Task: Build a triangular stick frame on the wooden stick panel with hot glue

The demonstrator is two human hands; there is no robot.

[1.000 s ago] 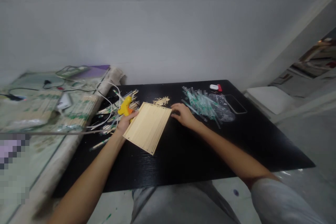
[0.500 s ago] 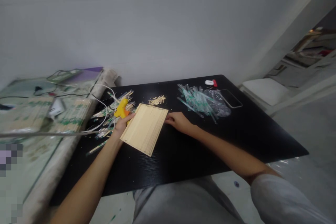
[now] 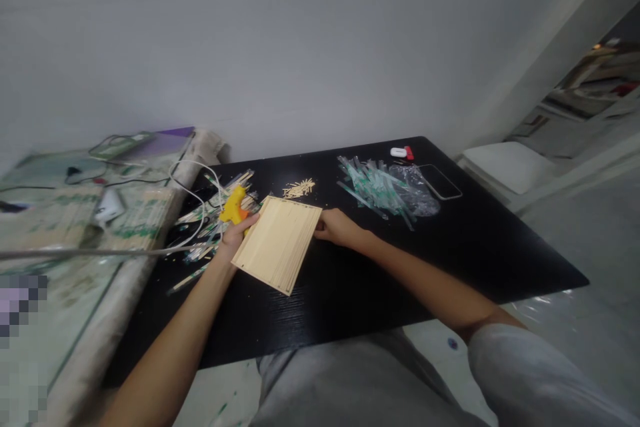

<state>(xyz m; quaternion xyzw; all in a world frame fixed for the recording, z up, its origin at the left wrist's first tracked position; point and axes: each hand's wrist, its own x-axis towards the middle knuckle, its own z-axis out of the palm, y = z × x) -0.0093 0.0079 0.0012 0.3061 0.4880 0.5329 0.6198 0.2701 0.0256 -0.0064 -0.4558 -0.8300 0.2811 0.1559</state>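
Observation:
A flat panel of glued wooden sticks (image 3: 277, 243) lies tilted over the black table (image 3: 450, 260). My left hand (image 3: 236, 235) grips its left edge. My right hand (image 3: 336, 227) is closed on its right edge near the top corner. A yellow glue gun (image 3: 233, 205) with a white cord (image 3: 200, 177) lies just behind my left hand. A small heap of short wood bits (image 3: 299, 188) sits beyond the panel.
Loose sticks (image 3: 210, 227) litter the table's left end. Green-printed plastic wrappers (image 3: 383, 188) and a phone (image 3: 441, 181) lie at the back right, with a small white and red item (image 3: 401, 153). A cluttered bench (image 3: 65, 220) stands left; a white chair (image 3: 505, 167) stands right.
My right hand has drawn in from the table beside the panel to grip its right edge. The view has shifted slightly; the left hand keeps its hold.

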